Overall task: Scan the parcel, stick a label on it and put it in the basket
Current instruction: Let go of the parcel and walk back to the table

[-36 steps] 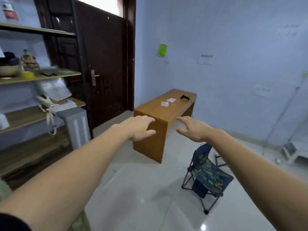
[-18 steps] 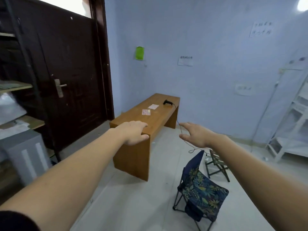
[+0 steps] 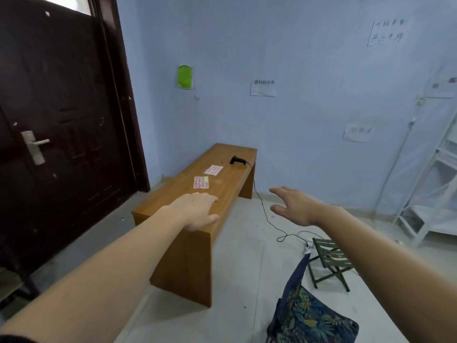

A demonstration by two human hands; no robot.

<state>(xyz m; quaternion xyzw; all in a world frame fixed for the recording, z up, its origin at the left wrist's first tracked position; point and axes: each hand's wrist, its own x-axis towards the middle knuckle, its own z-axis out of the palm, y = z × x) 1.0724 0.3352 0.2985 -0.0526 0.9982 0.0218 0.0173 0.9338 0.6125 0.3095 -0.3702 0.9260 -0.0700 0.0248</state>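
A long wooden table [image 3: 173, 206] stands ahead of me by the blue wall. On its far end lies a black handheld scanner [image 3: 237, 160] with a cable running down to the floor. Two label sheets lie on the tabletop, one with red stickers [image 3: 201, 182] and a paler one [image 3: 213, 169] beyond it. My left hand [image 3: 197, 210] is stretched out over the table's near end, palm down, holding nothing. My right hand [image 3: 293, 205] is raised to the right of the table, fingers spread, empty. No parcel or basket is in view.
A dark door [image 3: 61, 120] fills the left. A folding chair with leaf-print fabric [image 3: 311, 315] stands at the lower right, a small green folding stool [image 3: 331, 258] behind it. A white rack [image 3: 435, 194] stands at the right edge. The scanner cable [image 3: 264, 214] trails across the floor.
The view has swung to the right and moved closer to the table; the shelves on the left have left the frame. Both hands stay stretched out and empty.
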